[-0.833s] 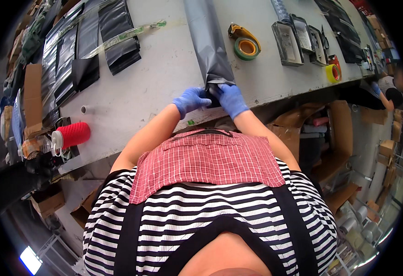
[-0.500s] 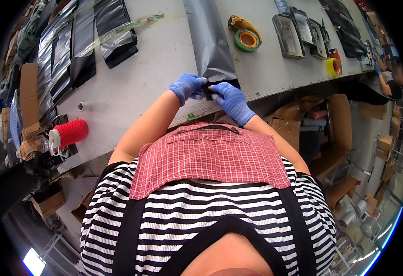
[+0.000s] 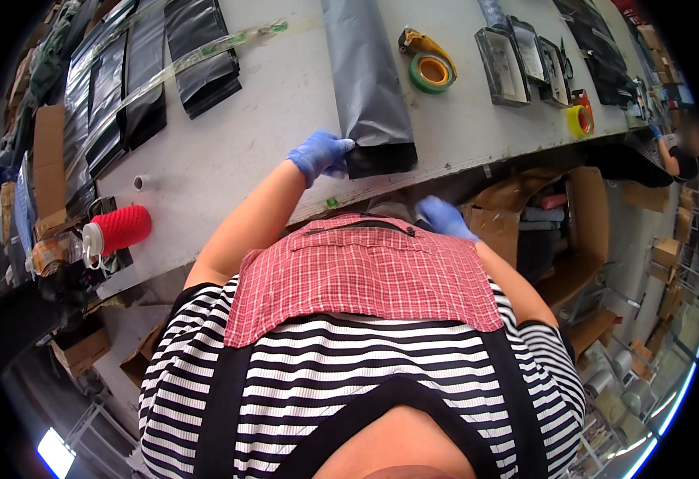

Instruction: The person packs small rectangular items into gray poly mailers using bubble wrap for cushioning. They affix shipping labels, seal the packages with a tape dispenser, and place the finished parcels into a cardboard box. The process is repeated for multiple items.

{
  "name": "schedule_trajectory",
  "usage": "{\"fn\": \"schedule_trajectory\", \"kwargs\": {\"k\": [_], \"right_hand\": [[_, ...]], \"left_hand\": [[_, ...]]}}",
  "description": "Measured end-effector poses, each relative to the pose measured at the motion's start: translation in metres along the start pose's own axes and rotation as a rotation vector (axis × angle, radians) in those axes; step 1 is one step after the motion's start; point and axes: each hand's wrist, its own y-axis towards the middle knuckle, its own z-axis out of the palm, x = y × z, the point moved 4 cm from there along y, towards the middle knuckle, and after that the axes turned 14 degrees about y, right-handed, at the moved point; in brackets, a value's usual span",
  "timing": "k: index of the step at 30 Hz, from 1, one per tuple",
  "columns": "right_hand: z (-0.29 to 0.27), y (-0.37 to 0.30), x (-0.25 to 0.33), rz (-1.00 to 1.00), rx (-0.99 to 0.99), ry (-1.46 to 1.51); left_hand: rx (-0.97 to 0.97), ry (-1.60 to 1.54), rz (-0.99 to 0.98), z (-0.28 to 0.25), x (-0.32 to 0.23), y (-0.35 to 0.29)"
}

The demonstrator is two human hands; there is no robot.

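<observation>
A long grey plastic mailing bag [image 3: 373, 88] lies on the table, its black end strip [image 3: 381, 160] flat near the front edge. My left hand [image 3: 319, 155], in a blue glove, pinches the left edge of the bag where grey meets black. Lower and to the right, my right hand [image 3: 445, 217], also blue-gloved, is off the bag beyond the table's front edge, by my checked apron [image 3: 365, 271]. Its fingers are smeared by motion, and whether it holds anything does not show.
A tape dispenser [image 3: 431, 64] sits right of the bag. Beyond it are clear trays [image 3: 502, 68] and a yellow tape roll [image 3: 579, 120]. Stacks of black bags [image 3: 198, 60] and a red bottle [image 3: 122, 230] lie left. An open carton [image 3: 589, 227] stands below the table at right.
My right hand has let go of the bag's end and moved down and right, off the table. The black strip now lies spread flat. My left hand keeps its hold on the edge.
</observation>
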Motion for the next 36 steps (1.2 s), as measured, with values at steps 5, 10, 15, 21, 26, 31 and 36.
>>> {"fn": "schedule_trajectory", "kwargs": {"k": [5, 10, 15, 21, 26, 31, 36], "right_hand": [[-0.008, -0.114, -0.133, 0.74, 0.635, -0.39], [-0.1, 0.042, -0.006, 0.008, -0.356, -0.207], [-0.087, 0.131, 0.002, -0.541, -0.409, -0.296], [-0.103, 0.159, 0.021, -0.707, -0.417, -0.03], [-0.139, 0.14, 0.047, -0.481, -0.403, 0.465], [-0.117, 0.19, 0.044, -0.095, -0.591, 0.844], [-0.072, 0.227, 0.003, 0.159, -0.491, 0.594]], "left_hand": [[-0.578, 0.95, 0.423, -0.061, -0.031, -0.001], [-0.751, 1.72, 0.924, -0.059, -0.102, 0.018], [-0.606, 1.771, 0.966, -0.065, -0.124, 0.059], [-0.619, 1.687, 0.963, -0.07, -0.12, 0.061], [-0.585, 1.186, 1.188, -0.041, -0.092, 0.015], [-0.56, -0.077, 0.472, -0.001, -0.012, -0.006], [-0.96, 0.084, 0.271, -0.01, -0.012, -0.013]]}}
